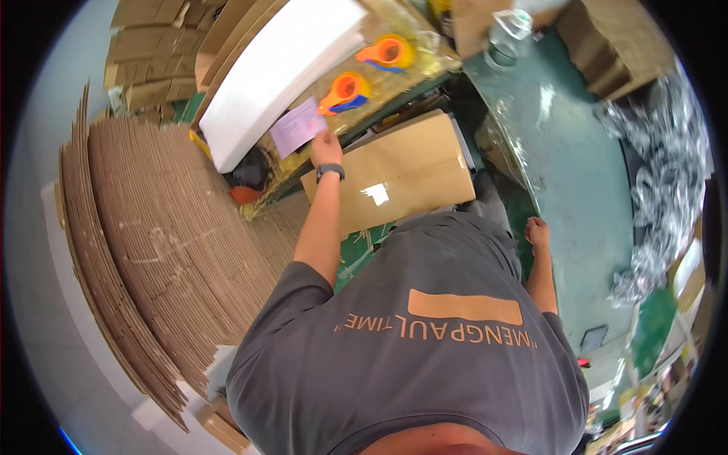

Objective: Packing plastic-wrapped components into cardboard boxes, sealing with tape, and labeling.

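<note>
My left hand (326, 148), with a dark band on its wrist, has its fingers closed on the lower right corner of a pink paper slip (298, 127). The slip lies over the front part of a cluttered worktop. Just beyond it sit two orange tape dispensers, the nearer one (345, 92) close to the slip and the other (388, 51) farther right. Below the worktop edge, in front of me, is a closed brown cardboard box (402, 171) with a shiny patch on top. My right hand (537, 231) hangs by the green table's edge, fingers curled in, nothing visible in it.
Stacks of flattened cardboard (174, 227) fill the left side. A long white block (280, 68) lies on the worktop. On the right, a green table (576, 174) bears a clear plastic bottle (506, 42), a brown carton (622, 45) and a heap of crumpled clear plastic (667, 182).
</note>
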`<state>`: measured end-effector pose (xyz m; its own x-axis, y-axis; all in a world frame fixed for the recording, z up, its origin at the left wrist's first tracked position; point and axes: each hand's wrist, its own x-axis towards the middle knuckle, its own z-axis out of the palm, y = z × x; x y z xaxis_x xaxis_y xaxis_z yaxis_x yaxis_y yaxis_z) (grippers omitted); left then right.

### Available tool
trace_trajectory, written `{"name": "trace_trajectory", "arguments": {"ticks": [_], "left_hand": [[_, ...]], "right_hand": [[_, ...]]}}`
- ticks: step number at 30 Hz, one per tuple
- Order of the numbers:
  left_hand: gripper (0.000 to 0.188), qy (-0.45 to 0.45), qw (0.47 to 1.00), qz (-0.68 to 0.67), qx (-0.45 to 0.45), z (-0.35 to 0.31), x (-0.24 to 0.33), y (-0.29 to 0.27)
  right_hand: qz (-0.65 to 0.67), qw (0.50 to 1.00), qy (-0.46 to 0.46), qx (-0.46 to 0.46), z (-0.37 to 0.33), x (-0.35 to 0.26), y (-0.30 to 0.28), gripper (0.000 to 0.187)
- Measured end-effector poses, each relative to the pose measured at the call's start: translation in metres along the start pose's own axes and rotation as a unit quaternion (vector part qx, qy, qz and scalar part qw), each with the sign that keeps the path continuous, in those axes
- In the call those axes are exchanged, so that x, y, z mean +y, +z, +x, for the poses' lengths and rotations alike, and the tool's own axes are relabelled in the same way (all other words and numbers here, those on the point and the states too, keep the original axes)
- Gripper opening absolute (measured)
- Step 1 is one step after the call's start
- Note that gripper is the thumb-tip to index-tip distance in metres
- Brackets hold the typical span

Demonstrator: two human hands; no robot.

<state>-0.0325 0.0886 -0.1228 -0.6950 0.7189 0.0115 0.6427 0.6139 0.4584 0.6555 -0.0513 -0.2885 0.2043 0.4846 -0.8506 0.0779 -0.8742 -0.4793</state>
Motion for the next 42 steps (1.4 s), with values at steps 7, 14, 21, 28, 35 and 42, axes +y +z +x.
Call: {"name": "trace_trajectory", "arguments": {"ticks": [7, 14, 21, 28, 35, 42], "left_hand": [[0.085, -0.018, 0.991, 0.124, -0.048, 0.122, -0.087, -0.027], [0.058, 0.067, 0.994, 0.066, 0.051, 0.115, -0.181, 0.006], [0.061, 0.047, 0.991, -0.112, 0.055, 0.133, -0.222, -0.013], [0.057, -0.033, 0.967, -0.239, 0.084, 0.178, -0.234, -0.053], [0.063, -0.044, 0.972, 0.057, 0.223, 0.166, -0.253, -0.115], [0.070, -0.131, 0.977, 0.169, 0.028, 0.102, -0.395, -0.121]], "right_hand": [[-0.087, 0.989, -0.118, 0.003, -0.052, -0.148, 0.092, 0.038], [-0.435, 0.861, -0.264, -0.028, -0.105, -0.194, 0.204, 0.041], [-0.383, 0.842, -0.317, -0.210, -0.172, -0.319, 0.400, 0.041], [0.135, 0.851, 0.100, -0.497, -0.212, -0.422, 0.647, 0.102], [0.186, 0.900, 0.116, -0.376, -0.156, -0.462, 0.784, 0.102], [0.173, 0.899, 0.076, -0.394, -0.182, -0.485, 0.847, 0.091]]}}
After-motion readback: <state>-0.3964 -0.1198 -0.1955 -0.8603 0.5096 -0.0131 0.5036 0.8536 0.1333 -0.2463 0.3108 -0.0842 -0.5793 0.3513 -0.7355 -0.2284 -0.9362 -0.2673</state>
